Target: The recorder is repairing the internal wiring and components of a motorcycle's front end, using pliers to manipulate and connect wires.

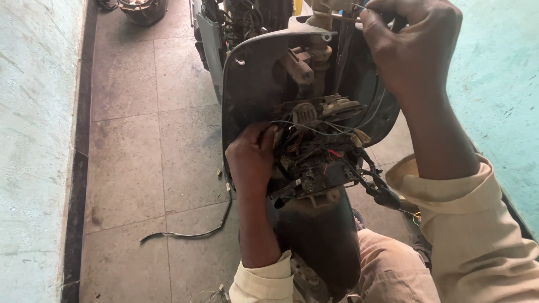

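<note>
Closest to the camera were the cream sleeves (477, 224) and the dark front mudguard (320, 241) of a scooter, seen from right over it. Just past that, the left hand (251, 160) was curled shut and pushed into the open front of the scooter, fingers pinching into the wiring (314, 151), a messy knot of black, red and white leads sitting on a grimy bracket. A black connector lead (382, 191) hung off the right side of the knot, near the right sleeve. The dark front panel (252, 78) curved up around all of it.

Higher up and further out, the right hand (412, 45) was closed in a fist around a thin cable (342, 17) near the top of the steering column (320, 50), holding it taut.

On the tiled floor (140, 140) to the left lay a loose black cable (191, 230), well apart from both hands. Way at the back sat a round dark pot (143, 8), mostly cut off.
</note>
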